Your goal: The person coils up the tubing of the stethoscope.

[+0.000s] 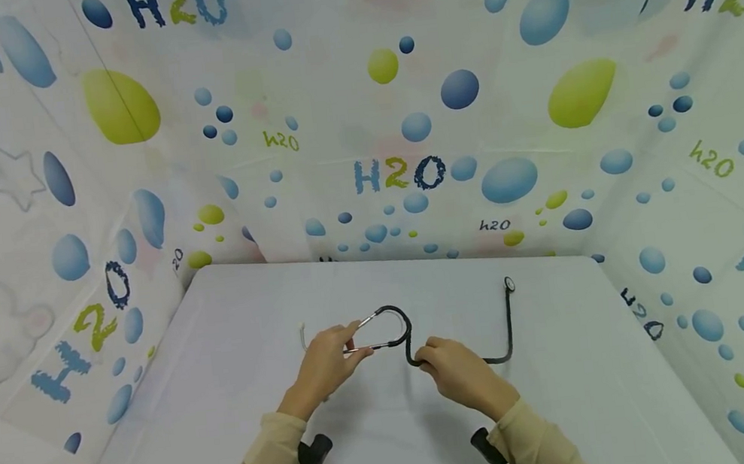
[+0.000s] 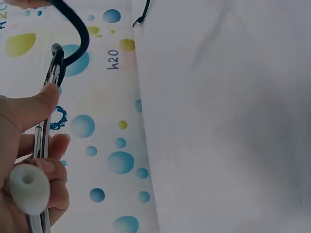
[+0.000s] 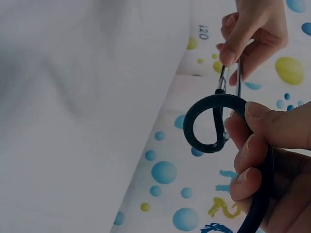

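Note:
A stethoscope (image 1: 408, 328) with black tubing and metal ear tubes is held up between both hands above the white table. My left hand (image 1: 330, 355) grips the metal ear tubes, and a white eartip (image 2: 29, 189) shows close up in the left wrist view. The right hand (image 1: 458, 374) pinches the black tubing (image 3: 262, 189), which is looped between the two hands. Beyond the right hand the tubing bends upward on the right, ending at a round chest piece (image 1: 510, 285). Part of the tubing is hidden behind the right fingers.
The white table (image 1: 249, 298) spreads under both hands. Behind and beside it hang white sheets (image 1: 331, 100) printed with blue and green drops and lettering. Black wrist straps (image 1: 315, 452) with cameras sit at both sleeves.

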Demonstrator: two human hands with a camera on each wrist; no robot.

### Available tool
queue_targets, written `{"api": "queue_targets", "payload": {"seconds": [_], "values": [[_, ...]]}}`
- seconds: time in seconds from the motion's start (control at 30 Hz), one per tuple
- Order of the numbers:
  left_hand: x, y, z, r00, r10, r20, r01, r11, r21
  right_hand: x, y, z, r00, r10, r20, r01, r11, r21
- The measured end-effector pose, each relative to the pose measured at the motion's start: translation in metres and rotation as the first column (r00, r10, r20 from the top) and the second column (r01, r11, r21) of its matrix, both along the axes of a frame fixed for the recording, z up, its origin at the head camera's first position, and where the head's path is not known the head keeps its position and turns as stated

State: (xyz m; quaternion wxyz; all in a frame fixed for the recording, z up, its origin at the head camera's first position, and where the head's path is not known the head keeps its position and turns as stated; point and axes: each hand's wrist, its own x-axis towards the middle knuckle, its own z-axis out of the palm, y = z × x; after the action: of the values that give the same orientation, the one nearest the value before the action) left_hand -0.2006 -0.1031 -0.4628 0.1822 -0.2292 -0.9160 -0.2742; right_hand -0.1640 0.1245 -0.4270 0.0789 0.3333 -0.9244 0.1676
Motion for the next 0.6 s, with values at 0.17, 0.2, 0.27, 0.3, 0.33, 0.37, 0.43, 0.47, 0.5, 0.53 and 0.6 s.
{"api": "queue_targets", "payload": {"seconds": [0.17,0.2,0.27,0.3,0.33,0.37,0.43,0.47,0.5,0.53,0.6], "values": [[0.002,0.006,0.002,1.000,-0.009,0.006,0.009,1.000,-0.005,0.000,-0.006,0.010,0.998,0.047,-0.039,-0.047,0.999,-0.002],[0.003,0.007,0.003,1.000,-0.017,0.013,0.017,1.000,-0.008,-0.001,-0.008,0.012,0.997,0.056,-0.044,-0.056,0.998,-0.003],[0.004,0.009,0.005,0.999,-0.032,0.023,0.032,0.999,-0.023,-0.002,-0.010,0.015,0.996,0.075,-0.051,-0.076,0.997,-0.003],[0.005,0.010,0.005,0.999,-0.040,0.025,0.041,0.999,-0.029,-0.004,-0.010,0.016,0.995,0.082,-0.051,-0.083,0.997,-0.010],[0.006,0.011,0.006,0.999,-0.047,0.026,0.048,0.998,-0.040,-0.005,-0.011,0.018,0.995,0.085,-0.047,-0.085,0.996,-0.014],[0.007,0.012,0.007,0.998,-0.054,0.026,0.056,0.997,-0.047,-0.006,-0.011,0.019,0.995,0.091,-0.043,-0.092,0.995,-0.025],[0.009,0.014,0.010,0.997,-0.072,0.023,0.073,0.996,-0.060,-0.010,-0.010,0.023,0.993,0.112,-0.019,-0.113,0.992,-0.053],[0.011,0.015,0.011,0.996,-0.083,0.019,0.084,0.994,-0.066,-0.013,-0.010,0.025,0.992,0.126,-0.005,-0.126,0.990,-0.070],[0.012,0.016,0.013,0.995,-0.095,0.017,0.096,0.993,-0.073,-0.015,-0.009,0.026,0.990,0.139,0.014,-0.137,0.986,-0.089],[0.013,0.017,0.015,0.994,-0.108,0.016,0.109,0.991,-0.082,-0.018,-0.008,0.028,0.988,0.152,0.031,-0.148,0.983,-0.105],[0.016,0.018,0.019,0.990,-0.140,0.012,0.141,0.985,-0.101,-0.024,-0.006,0.031,0.981,0.180,0.075,-0.168,0.976,-0.142]]}}
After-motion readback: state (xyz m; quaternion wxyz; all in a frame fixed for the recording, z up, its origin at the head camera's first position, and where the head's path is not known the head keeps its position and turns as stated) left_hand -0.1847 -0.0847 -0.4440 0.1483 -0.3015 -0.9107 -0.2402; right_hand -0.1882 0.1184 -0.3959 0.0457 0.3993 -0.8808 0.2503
